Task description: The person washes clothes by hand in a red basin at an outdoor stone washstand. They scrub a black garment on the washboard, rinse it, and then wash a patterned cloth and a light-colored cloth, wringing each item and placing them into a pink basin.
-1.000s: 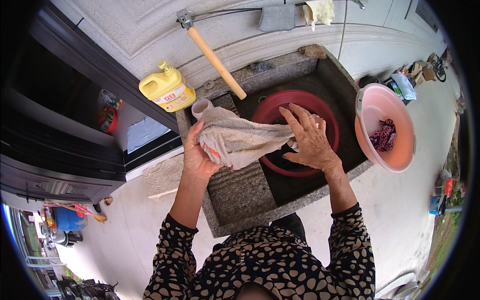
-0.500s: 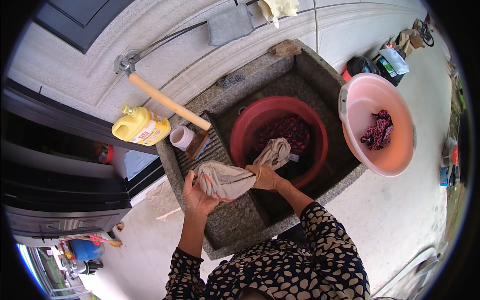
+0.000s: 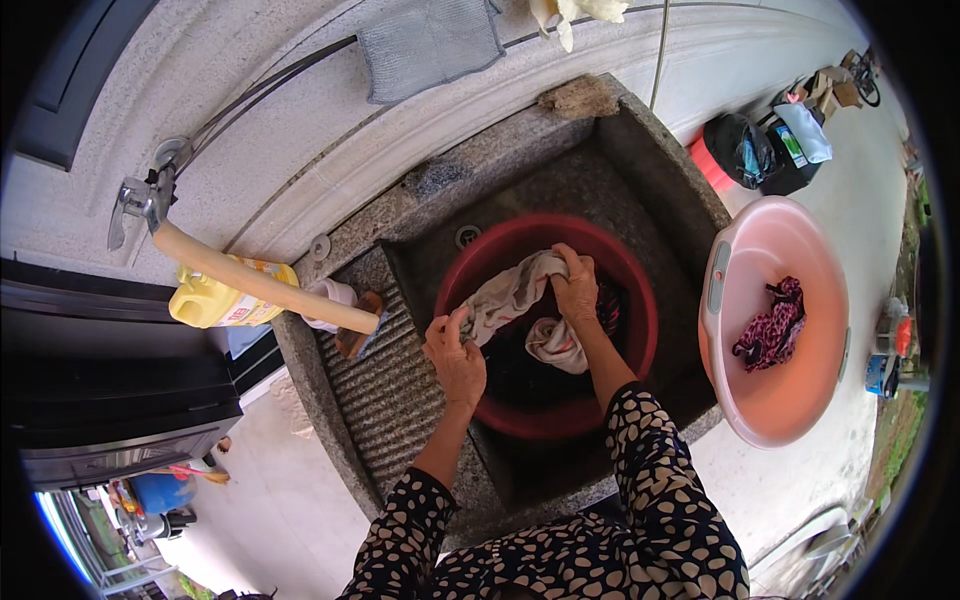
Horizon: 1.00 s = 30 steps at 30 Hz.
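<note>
A pale cloth with reddish marks stretches between my two hands over the red basin. My left hand grips one end at the basin's left rim. Fingers bent around the cloth, my right hand holds it further along, and a bunched part hangs down below. Dark wet laundry lies in the basin beneath, partly hidden by the cloth and my hands. The basin stands in the deep part of a stone sink, to the right of its ribbed washboard.
A tan hose from the wall tap reaches over the washboard. Behind it stand a yellow jug, a pale cup and a wooden brush. A pink tub holding a patterned garment is at the right.
Both hands have moved rightward and away from me with the cloth, from over the washboard to over the basin. The washboard's ridges are now uncovered. The whole view has shifted.
</note>
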Tool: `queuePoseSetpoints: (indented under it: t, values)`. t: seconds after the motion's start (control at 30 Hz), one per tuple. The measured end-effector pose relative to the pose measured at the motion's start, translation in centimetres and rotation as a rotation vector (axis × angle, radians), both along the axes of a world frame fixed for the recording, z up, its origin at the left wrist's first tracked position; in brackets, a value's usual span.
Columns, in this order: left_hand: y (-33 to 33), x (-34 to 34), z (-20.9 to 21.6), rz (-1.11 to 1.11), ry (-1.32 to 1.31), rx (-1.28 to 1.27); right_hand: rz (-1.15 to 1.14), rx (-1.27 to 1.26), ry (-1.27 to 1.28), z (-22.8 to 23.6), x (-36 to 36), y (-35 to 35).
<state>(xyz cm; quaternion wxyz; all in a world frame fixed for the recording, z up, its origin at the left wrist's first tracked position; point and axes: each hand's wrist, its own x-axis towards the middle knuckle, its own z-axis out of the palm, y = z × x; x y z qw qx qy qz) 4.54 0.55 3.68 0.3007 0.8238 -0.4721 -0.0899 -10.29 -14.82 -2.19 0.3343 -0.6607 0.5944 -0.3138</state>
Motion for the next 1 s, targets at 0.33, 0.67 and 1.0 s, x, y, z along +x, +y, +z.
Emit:
queuePoseSetpoints:
  t: [0.33,0.67,1.0]
  values:
    - [-3.9,-1.5,-9.7,-0.368,0.060,0.923,0.351,0.040,0.616,-6.9,3.4,0.4]
    - [-3.8,0.9,-9.3,-0.304,0.294,0.563,0.246,0.067,0.218,-0.6,1.9,-1.7]
    - [-4.9,0.0,-5.6,-0.208,0.713,-0.234,0.607,0.205,-0.790,20.7,-0.8,1.4]
